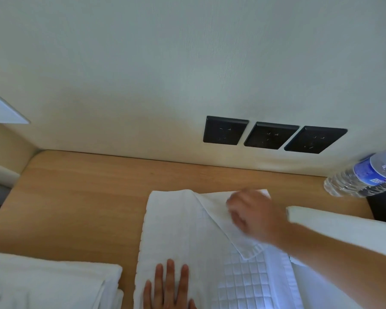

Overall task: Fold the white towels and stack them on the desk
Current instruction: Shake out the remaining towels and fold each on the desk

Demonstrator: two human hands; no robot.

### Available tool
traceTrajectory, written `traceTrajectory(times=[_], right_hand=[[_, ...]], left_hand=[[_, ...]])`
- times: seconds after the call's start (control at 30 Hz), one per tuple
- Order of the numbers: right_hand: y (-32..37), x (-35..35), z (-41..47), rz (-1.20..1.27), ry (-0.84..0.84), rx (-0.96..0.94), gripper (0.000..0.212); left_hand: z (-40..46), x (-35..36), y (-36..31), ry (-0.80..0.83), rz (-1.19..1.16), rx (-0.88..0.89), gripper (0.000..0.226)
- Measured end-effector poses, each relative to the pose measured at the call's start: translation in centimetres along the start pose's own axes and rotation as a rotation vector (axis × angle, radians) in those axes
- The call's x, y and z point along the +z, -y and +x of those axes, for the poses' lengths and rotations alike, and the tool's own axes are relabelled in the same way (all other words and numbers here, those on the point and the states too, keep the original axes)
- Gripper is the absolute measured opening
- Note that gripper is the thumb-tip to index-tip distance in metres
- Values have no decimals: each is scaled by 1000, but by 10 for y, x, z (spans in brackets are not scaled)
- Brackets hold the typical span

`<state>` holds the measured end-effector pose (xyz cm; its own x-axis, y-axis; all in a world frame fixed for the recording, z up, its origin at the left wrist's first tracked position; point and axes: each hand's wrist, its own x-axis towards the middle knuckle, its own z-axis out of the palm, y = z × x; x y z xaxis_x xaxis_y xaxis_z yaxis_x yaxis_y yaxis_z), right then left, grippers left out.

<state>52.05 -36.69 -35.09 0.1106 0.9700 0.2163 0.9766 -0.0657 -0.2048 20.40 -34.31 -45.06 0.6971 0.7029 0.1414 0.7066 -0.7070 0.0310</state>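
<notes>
A white towel [176, 228] lies partly folded on the wooden desk [80, 197], its right flap turned over at a slant and a waffle-weave band showing low on the right. My left hand [168, 288] presses flat on its near left part, fingers straight. My right hand [252, 216] reaches in from the right over the turned flap near the far right corner; it is blurred, its fingers look curled at the cloth, and the grip is unclear. Folded white towels [49, 282] sit at the lower left of the desk.
More white cloth [343, 228] lies at the right under my forearm. A clear water bottle [363, 175] with a blue label lies at the far right by the wall. Three black wall sockets [272, 136] sit above the desk's back edge. A white switch plate [5, 111] is on the left.
</notes>
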Motion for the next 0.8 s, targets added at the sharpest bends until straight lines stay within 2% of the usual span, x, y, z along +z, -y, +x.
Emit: traceTrajectory(times=[0.07,0.13,0.2,0.27,0.37,0.5,0.6,0.73,0.8], right_hand=[[40,12,-25,51,122,-237,25],[72,32,-48,-59,300,-384,44],[87,49,-61,-163,390,-239,63],[74,59,-60,-175,369,15,76],[20,47,-43,-222,405,215,75],[-42,20,-21,-421,437,270,62],[-63,5,0,-539,429,349,58],[-15,3,-7,-342,297,241,69],[29,20,-25,-260,282,175,64]], left_hand=[[2,0,2,-1,4,2,59],[3,2,3,-11,19,-20,60],[3,4,3,-9,32,-27,60],[4,6,4,-29,42,-10,60],[4,8,5,-81,52,12,60],[3,4,3,-45,41,33,59],[1,3,3,-37,41,36,58],[5,3,3,-90,27,33,60],[4,7,3,-106,40,38,61]])
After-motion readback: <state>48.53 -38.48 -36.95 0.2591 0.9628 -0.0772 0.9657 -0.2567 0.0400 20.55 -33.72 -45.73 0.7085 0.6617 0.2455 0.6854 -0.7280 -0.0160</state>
